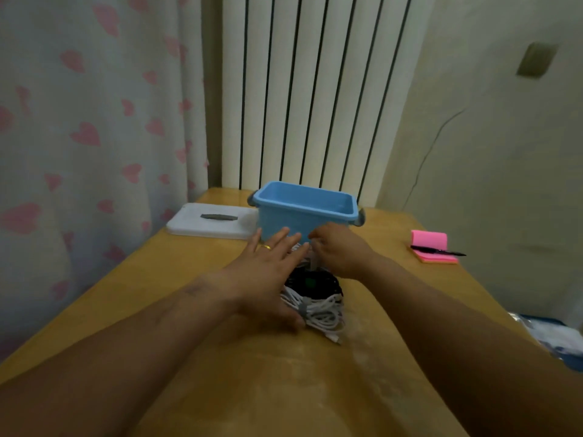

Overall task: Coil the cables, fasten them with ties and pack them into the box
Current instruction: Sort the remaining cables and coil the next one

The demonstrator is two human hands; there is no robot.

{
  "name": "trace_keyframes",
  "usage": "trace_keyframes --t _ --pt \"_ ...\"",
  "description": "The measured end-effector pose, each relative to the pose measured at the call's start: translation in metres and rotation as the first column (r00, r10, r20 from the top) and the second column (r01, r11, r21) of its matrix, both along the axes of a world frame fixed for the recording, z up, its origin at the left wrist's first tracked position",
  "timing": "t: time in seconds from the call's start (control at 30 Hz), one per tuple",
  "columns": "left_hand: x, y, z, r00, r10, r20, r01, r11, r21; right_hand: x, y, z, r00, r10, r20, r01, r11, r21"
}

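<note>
My left grip lies open on the cables; my right grip pinches a tie. The box stands just behind, lid beside.

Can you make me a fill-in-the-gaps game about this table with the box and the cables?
1. The box on the table is ____ in colour.
2. The white lid lies to the ____ of the box.
3. A black pen rests on the ____ sticky notes.
4. The left hand wears a gold ____ on one finger.

Missing words: blue, left, pink, ring.
</note>
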State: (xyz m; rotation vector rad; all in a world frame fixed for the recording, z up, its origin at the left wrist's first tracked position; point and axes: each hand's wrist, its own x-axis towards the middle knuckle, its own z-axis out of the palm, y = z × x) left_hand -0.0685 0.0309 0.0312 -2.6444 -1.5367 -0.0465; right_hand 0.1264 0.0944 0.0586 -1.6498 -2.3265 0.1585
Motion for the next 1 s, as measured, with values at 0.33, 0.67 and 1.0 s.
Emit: trace_keyframes --t 0.33,0.67,1.0 --pt "0.001 0.050 -0.009 0.997 0.061 0.051 -0.042 0.951 -0.307 -0.013 0.033 -0.034 0.984 -0.044 0.172 0.062 0.993 -0.102" --pt "0.003 0.073 -0.003 0.998 0.030 0.061 -0.007 0.939 -0.343 -0.011 0.030 -0.052 0.978 -0.009 0.211 -0.020 0.991 0.132" --pt "0.011 0.087 0.016 0.994 -0.043 0.102 0.079 0.919 -0.386 0.002 0.034 -0.052 0.988 0.048 -0.145 -0.052 0.998 -0.024"
